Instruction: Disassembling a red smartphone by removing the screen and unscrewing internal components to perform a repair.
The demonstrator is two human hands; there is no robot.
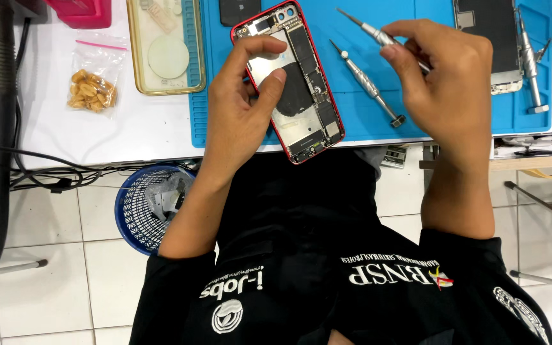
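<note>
An opened red phone body [301, 96], its inner parts exposed, lies tilted on a blue work mat [352, 128] at the table's near edge. My left hand [241, 105] grips its left side, thumb and forefinger pressed on the inside. My right hand [445, 80] is raised just right of the phone and pinches a slim silver screwdriver [368, 29], whose tip points up and left. A second silver screwdriver [368, 83] lies on the mat between my hands.
A phone screen panel [490, 35] and another tool [531, 70] lie at the mat's right end. A clear phone case [164, 48] and a small bag of yellow bits [94, 86] sit on the white table to the left. A blue wire bin [148, 204] stands on the floor.
</note>
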